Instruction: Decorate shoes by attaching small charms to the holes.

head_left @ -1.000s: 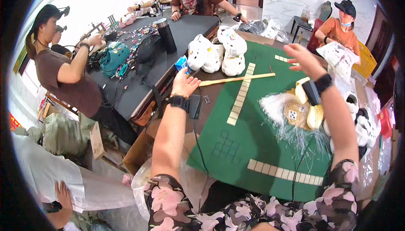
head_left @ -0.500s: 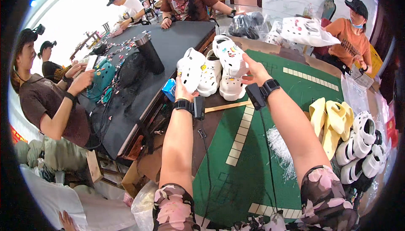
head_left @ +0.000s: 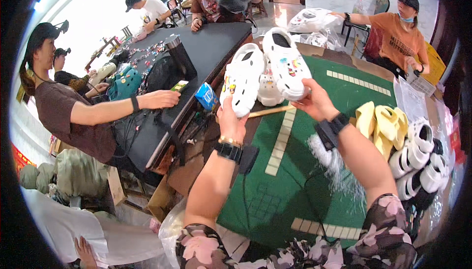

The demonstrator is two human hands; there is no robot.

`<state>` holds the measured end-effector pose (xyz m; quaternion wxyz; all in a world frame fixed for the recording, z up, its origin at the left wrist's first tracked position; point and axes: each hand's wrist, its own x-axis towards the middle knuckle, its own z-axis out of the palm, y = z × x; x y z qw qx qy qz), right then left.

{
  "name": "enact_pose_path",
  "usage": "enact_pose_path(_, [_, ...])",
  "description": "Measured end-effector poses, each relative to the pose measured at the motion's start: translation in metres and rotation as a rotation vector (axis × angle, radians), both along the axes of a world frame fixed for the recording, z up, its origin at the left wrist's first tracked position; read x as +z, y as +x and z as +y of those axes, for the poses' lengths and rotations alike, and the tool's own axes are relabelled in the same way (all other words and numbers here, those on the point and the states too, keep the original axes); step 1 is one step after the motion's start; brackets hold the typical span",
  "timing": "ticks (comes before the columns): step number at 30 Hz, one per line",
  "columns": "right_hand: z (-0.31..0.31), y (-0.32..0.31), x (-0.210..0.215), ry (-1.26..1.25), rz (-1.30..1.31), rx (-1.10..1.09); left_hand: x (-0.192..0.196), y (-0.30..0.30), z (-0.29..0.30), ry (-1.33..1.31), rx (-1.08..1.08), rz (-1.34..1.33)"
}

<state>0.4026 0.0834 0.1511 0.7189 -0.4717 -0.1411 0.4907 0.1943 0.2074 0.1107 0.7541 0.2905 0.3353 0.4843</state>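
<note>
Two white clogs are held up over the table, one per hand, with their holed tops and colourful charms turned toward me. My left hand [head_left: 232,122] is closed on the toe end of the left clog [head_left: 241,86]. My right hand [head_left: 318,103] grips the lower side of the right clog [head_left: 290,67], its fingers partly hidden behind the shoe. Behind and between them stands another white clog [head_left: 269,92], mostly covered by the raised pair. A wooden strip [head_left: 272,111] lies on the table just below.
A green mat [head_left: 255,195] spreads before me. White shredded filler [head_left: 339,168], yellow clog liners [head_left: 378,126] and several white clogs [head_left: 418,156] lie right. A blue packet [head_left: 206,97] sits near the black table [head_left: 216,38]. Co-workers surround the tables; one holds a bagged clog [head_left: 309,19].
Both hands have lifted their clogs off the group and tilted them toward me. The left co-worker reaches over the black table; the right one has moved the bagged clog leftward. A dark bag is raised behind.
</note>
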Motion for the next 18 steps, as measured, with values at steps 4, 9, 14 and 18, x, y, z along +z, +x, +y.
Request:
enact_pose_path(4, [-0.117,-0.041,0.018,-0.045,0.077,0.077,0.02,-0.069,-0.089,0.05,-0.19,0.053])
enact_pose_path(9, [-0.225,-0.14,-0.018,-0.121,0.214,0.164,-0.001,-0.144,-0.198,-0.109,-0.326,0.095])
enact_pose_path(14, [-0.269,-0.189,-0.059,-0.34,0.062,0.224,-0.028,-0.18,-0.275,-0.234,-0.455,0.502])
enact_pose_path(18, [-0.295,-0.17,-0.073,-0.445,0.095,0.444,-0.071,-0.208,-0.261,0.431,-0.387,0.734])
